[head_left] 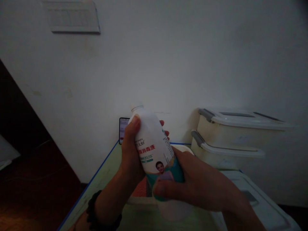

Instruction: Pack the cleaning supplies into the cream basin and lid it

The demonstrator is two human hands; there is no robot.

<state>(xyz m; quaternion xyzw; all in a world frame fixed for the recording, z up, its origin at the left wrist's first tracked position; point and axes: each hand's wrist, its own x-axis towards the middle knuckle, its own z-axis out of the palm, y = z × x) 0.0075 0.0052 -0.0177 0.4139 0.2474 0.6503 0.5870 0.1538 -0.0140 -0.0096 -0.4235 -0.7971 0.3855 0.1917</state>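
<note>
Phone (123,126) stands behind the left hand (132,150), whose fingers grip the bottle (150,131), tilted above the tabletop (103,175); its neck (137,107) — too blurred to show whether capped — could spill if tipped further. Fingers of the right hand (197,179) clasp its lower half; relaxing them might cause slipping.

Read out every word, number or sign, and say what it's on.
"消毒液", in red, on the white plastic bottle; the character before it is unclear.
Its black lettering above, teal line below, side print: too blurred.
Screen of the black-edged rectangular phone: unreadable.
Stacked cream plastic boxes: faint marks, unreadable.
</note>
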